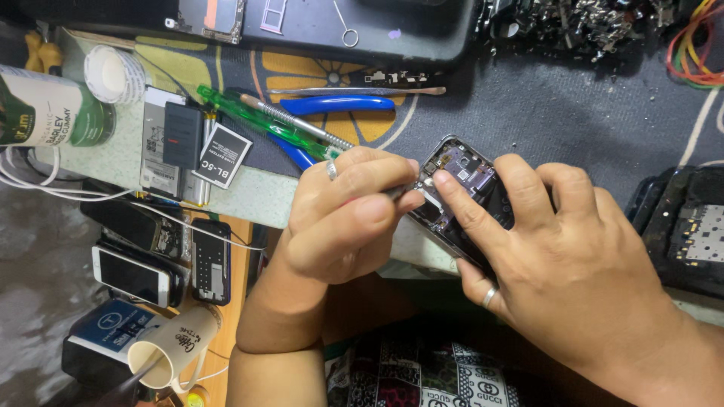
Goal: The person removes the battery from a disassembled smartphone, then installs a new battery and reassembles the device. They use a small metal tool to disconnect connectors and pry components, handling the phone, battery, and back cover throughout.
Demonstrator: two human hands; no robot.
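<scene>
Opened phone (461,197), its purple inner parts showing, sits at the centre of the frame over the tabletop (573,113) edge, gripped by the right hand (573,264), whose fingers wrap its right side with the thumb across its face. Left hand (347,215) is clenched around a green-handled screwdriver (279,124), the tip touching the phone's upper left corner. Blue-handled pliers (332,105) lie just behind the screwdriver. Flat batteries (185,147) rest at the left.

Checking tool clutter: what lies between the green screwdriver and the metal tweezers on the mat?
In the head view, blue-handled pliers lie between the green screwdriver and the tweezers; the screwdriver crosses them.
</scene>
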